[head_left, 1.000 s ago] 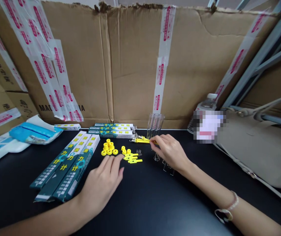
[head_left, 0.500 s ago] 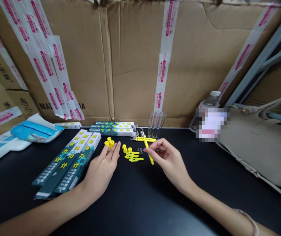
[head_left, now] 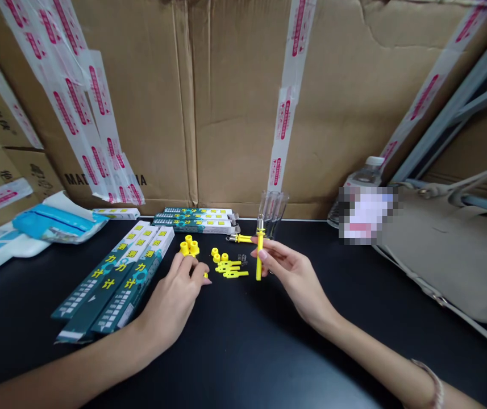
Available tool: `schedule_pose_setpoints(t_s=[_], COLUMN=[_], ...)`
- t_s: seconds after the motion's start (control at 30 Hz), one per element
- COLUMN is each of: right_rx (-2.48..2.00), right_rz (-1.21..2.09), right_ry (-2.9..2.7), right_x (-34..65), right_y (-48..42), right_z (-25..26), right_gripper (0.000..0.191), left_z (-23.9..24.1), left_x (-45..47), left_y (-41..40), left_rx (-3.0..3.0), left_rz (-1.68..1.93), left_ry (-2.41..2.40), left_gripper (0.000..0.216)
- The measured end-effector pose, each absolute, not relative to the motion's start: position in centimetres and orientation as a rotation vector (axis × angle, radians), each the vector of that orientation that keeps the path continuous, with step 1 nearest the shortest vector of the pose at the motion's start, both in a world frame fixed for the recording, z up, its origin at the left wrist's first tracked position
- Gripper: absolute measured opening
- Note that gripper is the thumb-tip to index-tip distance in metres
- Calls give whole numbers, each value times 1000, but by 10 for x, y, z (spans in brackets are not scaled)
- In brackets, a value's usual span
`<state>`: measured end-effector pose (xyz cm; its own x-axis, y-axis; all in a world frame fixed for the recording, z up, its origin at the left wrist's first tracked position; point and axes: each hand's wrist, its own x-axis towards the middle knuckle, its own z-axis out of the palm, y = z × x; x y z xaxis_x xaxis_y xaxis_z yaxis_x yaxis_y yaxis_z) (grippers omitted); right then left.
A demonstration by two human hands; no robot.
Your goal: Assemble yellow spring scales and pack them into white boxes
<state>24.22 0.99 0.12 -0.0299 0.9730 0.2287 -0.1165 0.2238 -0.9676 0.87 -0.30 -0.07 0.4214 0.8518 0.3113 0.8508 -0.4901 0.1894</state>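
Observation:
My right hand (head_left: 296, 270) pinches a yellow plastic rod (head_left: 259, 261), held upright with its metal ring end at the top. A small yellow cap (head_left: 205, 275) shows between the closed fingertips of my left hand (head_left: 179, 289); most of it is hidden. Just beyond the left fingers stand several yellow flanged caps (head_left: 189, 246). Between my hands lie small yellow collars (head_left: 216, 255), flat yellow forked pieces (head_left: 232, 270) and tiny metal springs (head_left: 242, 259). Behind the right fingertips lies another yellow rod (head_left: 241, 238) with a metal end, partly hidden.
Long green and white boxes (head_left: 119, 278) lie left of my left hand, and more boxes (head_left: 196, 221) lie at the back. Clear tubes (head_left: 274, 213) stand by the cardboard wall (head_left: 234, 113). A bottle (head_left: 369, 170) and a beige bag (head_left: 452, 255) are on the right.
My right hand has turned the yellow rod from slanted to upright. My left hand has drawn back slightly from the flanged caps, its fingers now curled around a small yellow cap.

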Motion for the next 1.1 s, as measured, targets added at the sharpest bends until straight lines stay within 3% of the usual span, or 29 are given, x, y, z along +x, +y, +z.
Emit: schedule_pose_setpoints(t_s=[0.13, 0.27, 0.53, 0.87, 1.1], right_rx=[-897, -864, -835, -810, -858], right_rz=[1201, 1256, 1332, 1227, 1188], right_ry=[-1251, -1247, -1268, -1358, -1461], right_x=[239, 234, 231, 229, 231], right_y=[9, 6, 1, -5, -8], right_z=[1, 2, 0, 5, 6], right_gripper=[32, 29, 28, 23, 21], left_z=[-2, 1, 4, -2, 4], left_x=[16, 24, 26, 26, 25], left_y=[-11, -18, -12, -12, -13], left_rx=[2446, 2201, 1679, 1527, 1500], left_rz=[691, 739, 780, 797, 846], left_ry=[1434, 1315, 1158, 1099, 1130], left_gripper=[21, 2, 24, 37, 22])
